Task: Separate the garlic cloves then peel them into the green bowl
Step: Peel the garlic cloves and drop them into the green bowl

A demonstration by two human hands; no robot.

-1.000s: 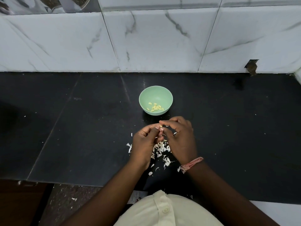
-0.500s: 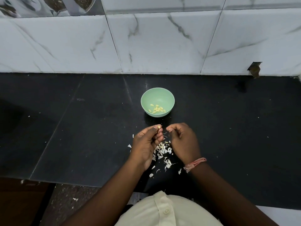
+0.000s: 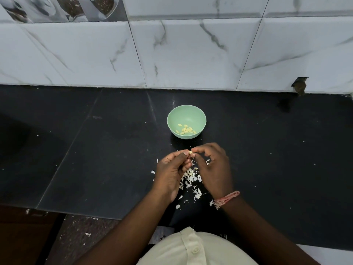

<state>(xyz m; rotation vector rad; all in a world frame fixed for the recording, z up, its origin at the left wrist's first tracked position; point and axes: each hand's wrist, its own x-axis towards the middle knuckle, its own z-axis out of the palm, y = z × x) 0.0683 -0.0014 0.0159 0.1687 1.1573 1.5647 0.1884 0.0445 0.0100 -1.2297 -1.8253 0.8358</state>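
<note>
1. Now, your garlic clove [image 3: 190, 152] sits at the frame's centre, pinched between both hands, and the green bowl [image 3: 186, 121] lies just above it in the picture, apart from your fingers.
2. Your left hand [image 3: 172, 172] grips the clove with thumb and curled fingers; its long axis is too small to tell.
3. Your right hand [image 3: 213, 169] pinches at the clove's tip, fingers curled.
4. Peeled cloves [image 3: 185, 129] rest inside the bowl; papery skins [image 3: 191, 177] litter the black counter [image 3: 95, 159] beneath your hands.
</note>
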